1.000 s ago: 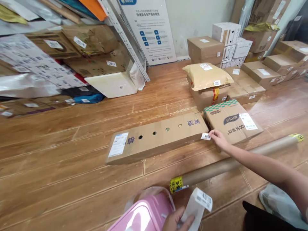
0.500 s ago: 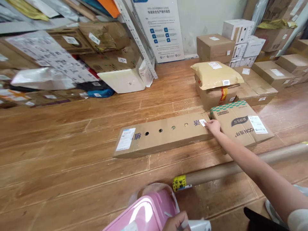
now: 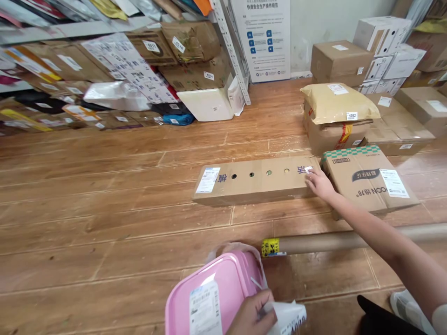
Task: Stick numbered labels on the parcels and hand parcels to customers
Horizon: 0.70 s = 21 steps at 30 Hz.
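My right hand (image 3: 320, 185) reaches to the right end of a long cardboard box (image 3: 258, 184). Its fingertips rest on a small white label (image 3: 308, 169) on the box's top, thumb and fingers slightly apart. Along that top runs a row of round holes, with a shipping label (image 3: 208, 180) at the left end. At the bottom, my left hand (image 3: 253, 312) is closed around white label paper (image 3: 289, 316) printed with numbers. Right beside it is a pink lidded plastic box (image 3: 181, 298), partly wrapped in clear plastic; whether the hand also grips this is hidden.
A printed carton (image 3: 356, 186) sits right of the long box. Behind it, a yellow parcel (image 3: 338, 104) lies on another box. A long cardboard tube (image 3: 324, 243) crosses the wooden floor (image 3: 115, 214). Packed shelves (image 3: 101, 30) stand at back left, stacked boxes (image 3: 340, 60) at back right.
The view has shifted, bringing more of the pink box into sight. My right hand has gone from pinching the small label's edge to lying over it, covering most of it.
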### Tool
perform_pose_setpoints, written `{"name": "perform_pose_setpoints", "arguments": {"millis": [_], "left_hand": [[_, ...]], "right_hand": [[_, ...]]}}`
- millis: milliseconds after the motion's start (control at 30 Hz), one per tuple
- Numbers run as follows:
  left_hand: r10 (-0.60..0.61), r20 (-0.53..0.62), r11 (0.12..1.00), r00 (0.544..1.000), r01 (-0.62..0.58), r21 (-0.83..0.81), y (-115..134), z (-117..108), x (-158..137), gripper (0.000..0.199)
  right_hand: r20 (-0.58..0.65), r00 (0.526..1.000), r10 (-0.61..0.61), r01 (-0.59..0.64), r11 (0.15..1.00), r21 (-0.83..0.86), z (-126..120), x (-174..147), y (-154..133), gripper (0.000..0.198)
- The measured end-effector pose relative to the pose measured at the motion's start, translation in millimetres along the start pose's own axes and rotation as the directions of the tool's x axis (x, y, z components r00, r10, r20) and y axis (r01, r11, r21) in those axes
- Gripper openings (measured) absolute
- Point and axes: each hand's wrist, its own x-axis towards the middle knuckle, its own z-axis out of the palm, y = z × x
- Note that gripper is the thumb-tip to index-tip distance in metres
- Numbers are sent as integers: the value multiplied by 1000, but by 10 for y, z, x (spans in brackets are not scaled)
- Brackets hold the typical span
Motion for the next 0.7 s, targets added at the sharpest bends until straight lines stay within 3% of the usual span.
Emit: {"name": "perform_pose_setpoints", "arguments": {"millis": [67, 100, 167, 233, 267, 400, 533, 700], "left_hand": [[4, -81, 995, 997, -13, -101, 64, 39, -29, 27], [5, -135, 990, 991, -24, -141, 109, 58, -42, 29], [16, -259, 978, 966, -68, -196, 194, 87, -51, 30], [28, -347, 961, 938, -121, -249, 239, 101, -31, 31], [28, -372, 952, 928, -138, -274, 244, 107, -14, 33], [1, -392, 914, 920, -160, -373, 204, 129, 37, 44], [16, -392, 878, 920, -201, -435, 169, 115, 31, 53], [28, -454, 908, 890, -213, -361, 153, 49, 2, 49]], "right_hand": [[64, 993, -98, 86, 983, 164, 4, -373, -258, 21], [156, 976, -154, 100, 946, 308, 8, -595, -404, 28], [430, 862, -268, -24, 826, 563, 6, -1035, -697, 39], [607, 731, -313, -198, 753, 627, -7, -1364, -942, 45], [647, 701, -300, -248, 748, 616, -10, -1465, -1035, 47], [665, 706, -245, -281, 765, 580, 45, -1534, -1218, 56], [724, 649, -234, -484, 607, 630, 151, -1495, -1242, 50], [788, 613, -57, -679, 472, 563, 244, -1567, -1244, 52]]}}
